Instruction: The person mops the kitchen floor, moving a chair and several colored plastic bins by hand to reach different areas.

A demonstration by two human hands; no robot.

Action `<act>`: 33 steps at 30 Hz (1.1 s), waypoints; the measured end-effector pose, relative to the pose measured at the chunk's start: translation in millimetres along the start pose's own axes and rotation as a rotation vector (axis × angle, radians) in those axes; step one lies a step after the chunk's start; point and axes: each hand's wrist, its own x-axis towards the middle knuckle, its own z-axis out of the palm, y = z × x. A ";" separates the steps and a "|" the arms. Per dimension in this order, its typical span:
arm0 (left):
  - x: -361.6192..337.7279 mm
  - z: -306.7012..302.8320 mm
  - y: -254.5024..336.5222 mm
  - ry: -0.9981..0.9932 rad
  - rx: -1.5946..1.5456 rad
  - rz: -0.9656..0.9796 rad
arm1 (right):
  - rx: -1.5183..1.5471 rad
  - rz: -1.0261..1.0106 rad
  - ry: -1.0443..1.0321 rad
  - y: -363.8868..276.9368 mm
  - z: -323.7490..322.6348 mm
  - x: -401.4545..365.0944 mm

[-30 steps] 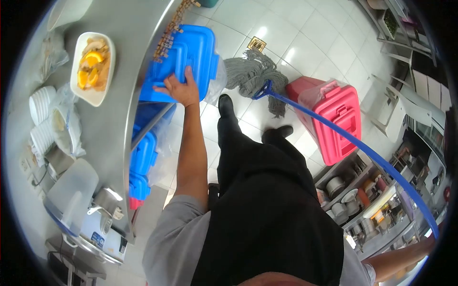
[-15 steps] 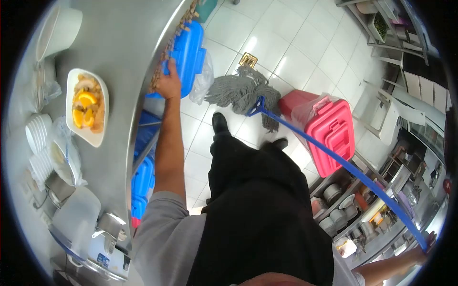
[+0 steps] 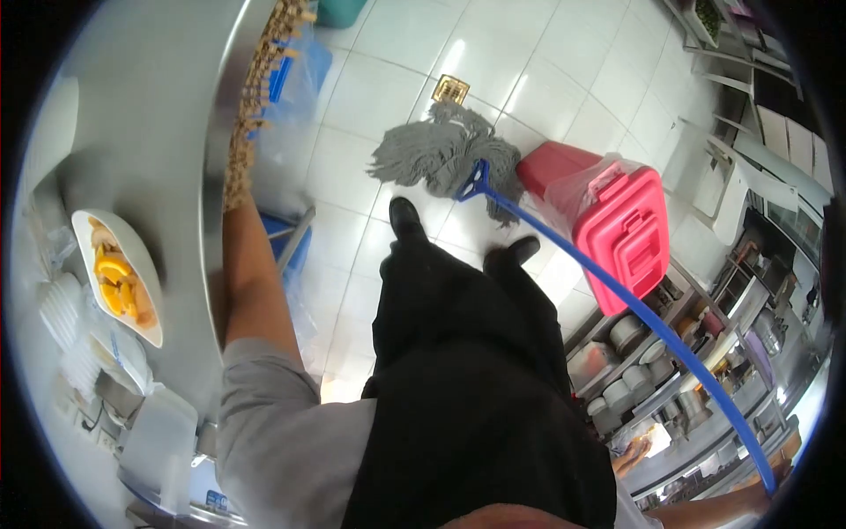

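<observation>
My right hand (image 3: pixel 775 480), at the lower right edge, is wrapped round the upper end of the blue handle of a mop (image 3: pixel 634 304). Its grey string head (image 3: pixel 423 154) lies on the tiles in front of my shoes. My left forearm reaches under the rim of the steel counter (image 3: pixel 176 115). That hand is hidden behind the row of wooden clip-like pieces (image 3: pixel 249 115) along the counter's edge, so its fingers do not show. Beyond it, below the counter, stands a blue lidded container (image 3: pixel 308 66), partly covered by clear plastic.
A red lidded bin (image 3: pixel 630 238) stands right of the mop head, by a brass floor drain (image 3: pixel 450 90). On the counter sits a white dish of food with orange slices (image 3: pixel 115 278). Shelves with pots (image 3: pixel 626 335) line the right. What looks like another person's hand (image 3: pixel 630 458) shows there.
My left hand has gone from the blue lid to out of sight under the counter edge. The view has shifted, so the counter sits further left. My right hand still grips the mop.
</observation>
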 end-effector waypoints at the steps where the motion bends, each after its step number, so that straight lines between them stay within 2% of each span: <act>1: 3.3 0.9 -0.3 0.011 0.001 -0.002 | 0.006 0.000 -0.006 3.0 -4.6 3.3; 5: -28.8 16.5 21.8 0.105 0.080 -0.029 | 0.078 0.005 -0.026 15.1 -33.9 12.2; 6: -57.7 30.6 33.3 0.125 0.130 -0.046 | 0.099 0.007 -0.037 18.7 -38.8 9.6; 8: -158.8 68.6 65.5 0.135 0.181 -0.038 | 0.148 0.017 -0.058 22.9 -42.9 1.0; 9: -240.4 117.6 61.9 0.589 -0.107 0.518 | 0.181 0.018 -0.070 24.6 -46.5 -3.2; 10: -326.2 145.0 84.2 0.425 -0.251 0.746 | 0.230 0.012 -0.089 23.2 -50.2 -10.9; 12: -506.0 130.8 137.8 -0.596 -0.586 0.746 | 0.287 0.014 -0.114 23.8 -60.7 -16.2; 13: -581.6 115.2 166.1 -0.931 -0.654 0.869 | 0.330 0.015 -0.129 22.1 -65.1 -19.5; 14: -654.8 123.7 162.2 -1.137 -0.870 0.849 | 0.368 0.018 -0.143 21.2 -69.3 -23.9; 15: -676.6 85.5 207.2 -1.163 -0.781 1.273 | 0.411 0.011 -0.153 18.8 -73.0 -29.9; 17: -734.5 90.4 235.7 -1.437 -0.545 1.284 | 0.469 0.014 -0.154 17.4 -78.4 -34.9; 20: -738.3 99.4 227.3 -1.571 -0.214 1.243 | 0.423 0.074 -0.148 45.3 -109.5 -24.6; 23: -720.4 74.9 200.0 -1.320 -0.095 1.175 | 0.384 0.182 -0.165 91.2 -144.9 -7.6; 26: -683.6 98.0 140.7 -1.091 -0.160 1.147 | 0.412 0.300 -0.229 155.0 -170.7 -14.3; 27: -660.2 110.2 118.5 -1.059 -0.274 1.111 | 0.428 0.338 -0.265 187.5 -171.5 -28.0; 28: -629.6 102.3 104.8 -0.948 -0.224 1.037 | 0.458 0.369 -0.301 221.0 -159.6 -55.0; 29: -589.0 91.0 92.9 -0.903 -0.218 1.040 | 0.253 0.422 -0.345 220.6 -103.2 -114.7; 30: -546.5 109.1 55.7 -0.811 -0.184 1.077 | 0.303 0.492 -0.277 234.8 -69.7 -167.2; 31: -501.6 108.6 26.8 -0.754 -0.038 1.034 | 0.356 0.558 -0.203 249.0 -36.3 -219.6; 32: -462.0 78.1 20.3 -0.671 0.142 0.954 | 0.618 0.627 -0.413 249.4 -7.4 -270.8; 33: -421.6 66.0 -7.9 -0.513 0.314 0.963 | 0.753 0.801 -0.373 248.1 17.0 -324.4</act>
